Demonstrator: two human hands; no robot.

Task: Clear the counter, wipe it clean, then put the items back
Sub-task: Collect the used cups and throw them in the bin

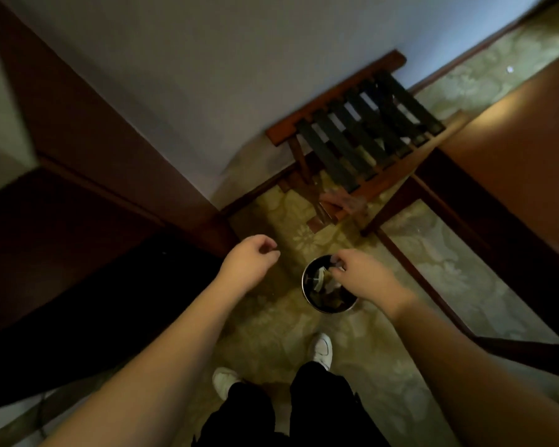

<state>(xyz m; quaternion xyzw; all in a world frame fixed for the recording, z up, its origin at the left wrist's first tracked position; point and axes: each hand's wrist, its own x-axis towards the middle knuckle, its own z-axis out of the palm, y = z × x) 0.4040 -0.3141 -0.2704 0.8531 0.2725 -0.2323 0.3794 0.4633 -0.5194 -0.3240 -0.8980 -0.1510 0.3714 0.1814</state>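
A person's right hand (362, 272) hangs directly above a small round dark metal wastebin (328, 285) on patterned carpet, fingertips pinched on a small pale scrap. The left hand (249, 259), loosely curled, empty, hovers left of the bin. No counter shows.

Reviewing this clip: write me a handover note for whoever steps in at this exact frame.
Left hand: loosely curled, empty, held over the carpet.
Right hand: over the bin, fingertips pinched on a small pale scrap; grip unclear.
Bin stands on the floor with rubbish inside, before the luggage rack.
Counter not clearly in view, so wiping progress can't be judged.
Left: drop the scrap, then return to the counter.
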